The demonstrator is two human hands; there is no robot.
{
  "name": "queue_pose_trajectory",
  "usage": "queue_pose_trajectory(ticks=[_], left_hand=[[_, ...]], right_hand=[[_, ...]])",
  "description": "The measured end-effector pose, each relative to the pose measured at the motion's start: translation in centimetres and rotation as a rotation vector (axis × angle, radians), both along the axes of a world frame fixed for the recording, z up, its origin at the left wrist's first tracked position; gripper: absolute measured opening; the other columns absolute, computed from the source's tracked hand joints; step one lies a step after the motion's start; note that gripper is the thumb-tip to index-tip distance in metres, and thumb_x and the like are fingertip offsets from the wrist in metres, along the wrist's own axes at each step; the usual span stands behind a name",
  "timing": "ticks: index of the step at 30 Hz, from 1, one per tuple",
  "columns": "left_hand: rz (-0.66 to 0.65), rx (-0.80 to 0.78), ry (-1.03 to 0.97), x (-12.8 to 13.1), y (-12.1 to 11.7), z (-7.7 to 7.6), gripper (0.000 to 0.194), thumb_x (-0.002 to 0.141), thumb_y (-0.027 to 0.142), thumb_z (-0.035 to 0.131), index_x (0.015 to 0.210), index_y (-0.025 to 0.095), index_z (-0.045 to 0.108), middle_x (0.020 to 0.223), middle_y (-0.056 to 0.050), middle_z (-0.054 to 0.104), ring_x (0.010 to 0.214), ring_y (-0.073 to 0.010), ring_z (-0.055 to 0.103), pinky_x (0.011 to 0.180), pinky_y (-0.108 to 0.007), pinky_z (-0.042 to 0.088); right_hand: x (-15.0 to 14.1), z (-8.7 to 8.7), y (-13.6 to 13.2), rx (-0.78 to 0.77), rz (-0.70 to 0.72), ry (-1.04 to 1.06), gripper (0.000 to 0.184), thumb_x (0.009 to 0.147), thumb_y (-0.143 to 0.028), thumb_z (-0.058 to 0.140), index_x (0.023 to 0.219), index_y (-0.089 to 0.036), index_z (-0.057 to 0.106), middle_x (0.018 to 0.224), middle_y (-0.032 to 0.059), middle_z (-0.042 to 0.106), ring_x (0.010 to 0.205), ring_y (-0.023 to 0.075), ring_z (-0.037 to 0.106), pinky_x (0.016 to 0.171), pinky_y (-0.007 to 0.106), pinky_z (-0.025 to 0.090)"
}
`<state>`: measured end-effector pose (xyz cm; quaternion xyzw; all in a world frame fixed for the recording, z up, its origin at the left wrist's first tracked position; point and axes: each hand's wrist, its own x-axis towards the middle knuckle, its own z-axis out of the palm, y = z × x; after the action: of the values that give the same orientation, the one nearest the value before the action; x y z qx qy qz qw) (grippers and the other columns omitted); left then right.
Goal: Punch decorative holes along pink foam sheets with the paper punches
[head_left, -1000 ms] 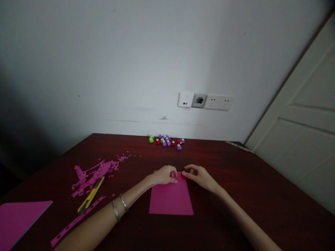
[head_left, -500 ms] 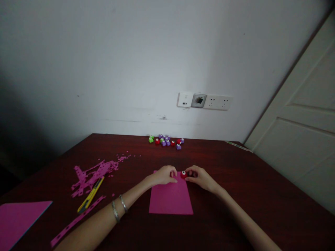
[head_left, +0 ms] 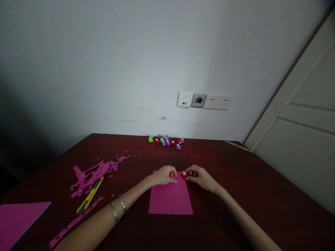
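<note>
A pink foam-like sheet (head_left: 170, 200) lies flat in front of me. At its far right corner sits a small red craft punch (head_left: 184, 175) with a white top bearing a dark mark. My right hand (head_left: 200, 177) pinches this punch from the right, thumb and fingers at its side. Over the sheet's far left part rests my left hand (head_left: 165, 175), fingers curled, with a gap between thumb and forefinger and nothing seen in it. Whether the punch's slot is around the sheet's edge is too small to tell.
Several red, green and purple punches (head_left: 167, 142) stand near the wall. To the left lie pink scraps (head_left: 101, 171), a yellow utility knife (head_left: 90, 196), a punched pink strip (head_left: 75, 221) and another pink sheet (head_left: 21, 221). A patterned strip (head_left: 238, 146) lies far right.
Almost nothing differs. The red punch and my right fingers have shifted very slightly to the right; my left hand has kept its place on the sheet.
</note>
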<state>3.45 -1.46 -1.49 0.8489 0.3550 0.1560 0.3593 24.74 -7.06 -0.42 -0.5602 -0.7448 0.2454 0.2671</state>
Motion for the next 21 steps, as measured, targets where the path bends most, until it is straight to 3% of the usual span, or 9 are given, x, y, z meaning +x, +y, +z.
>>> queue_pose_trajectory(ticks=[10,13,16,18,21], left_hand=[[-0.036,-0.043,-0.072,-0.1,-0.1,0.9,0.022,0.064,0.026,0.069,0.081,0.013,0.063,0.072,0.0,0.058,0.061,-0.0094,0.048,0.054,-0.02,0.037],[0.06,-0.042,-0.169,-0.1,0.3,1.3,0.019,0.07,0.025,0.063,0.083,0.012,0.063,0.066,0.0,0.057,0.058,-0.0091,0.048,0.053,-0.02,0.037],[0.182,0.109,-0.188,-0.3,1.0,1.4,0.017,0.07,0.025,0.062,0.083,0.013,0.064,0.072,-0.002,0.059,0.063,-0.0104,0.051,0.058,-0.021,0.04],[0.194,0.172,-0.162,-0.5,1.5,1.3,0.019,0.069,0.026,0.063,0.084,0.014,0.066,0.079,-0.004,0.062,0.068,-0.0119,0.053,0.063,-0.022,0.041],[0.166,0.126,-0.107,-0.8,1.9,1.1,0.024,0.07,0.032,0.062,0.085,0.014,0.067,0.079,-0.004,0.065,0.069,-0.0133,0.056,0.064,-0.023,0.042]], right_hand=[[-0.2,0.1,-0.2,-0.048,-0.003,0.083,0.019,0.074,-0.031,0.063,0.086,-0.017,0.065,0.075,0.0008,0.058,0.064,0.0123,0.05,0.056,0.022,0.043],[-0.3,0.3,-0.2,-0.007,0.007,0.082,0.018,0.074,-0.03,0.063,0.087,-0.018,0.064,0.076,0.0008,0.058,0.065,0.0123,0.051,0.06,0.023,0.044],[-0.4,0.5,-0.3,0.023,0.011,0.085,0.017,0.074,-0.029,0.063,0.087,-0.018,0.064,0.076,0.0008,0.058,0.066,0.0125,0.05,0.062,0.023,0.044],[-0.4,0.5,-0.3,0.024,0.002,0.1,0.017,0.074,-0.03,0.063,0.087,-0.018,0.064,0.075,0.0008,0.058,0.065,0.0125,0.05,0.061,0.023,0.044],[-0.5,0.4,-0.3,0.004,-0.026,0.134,0.02,0.073,-0.033,0.063,0.087,-0.019,0.064,0.074,0.0008,0.056,0.063,0.0124,0.05,0.053,0.022,0.045]])
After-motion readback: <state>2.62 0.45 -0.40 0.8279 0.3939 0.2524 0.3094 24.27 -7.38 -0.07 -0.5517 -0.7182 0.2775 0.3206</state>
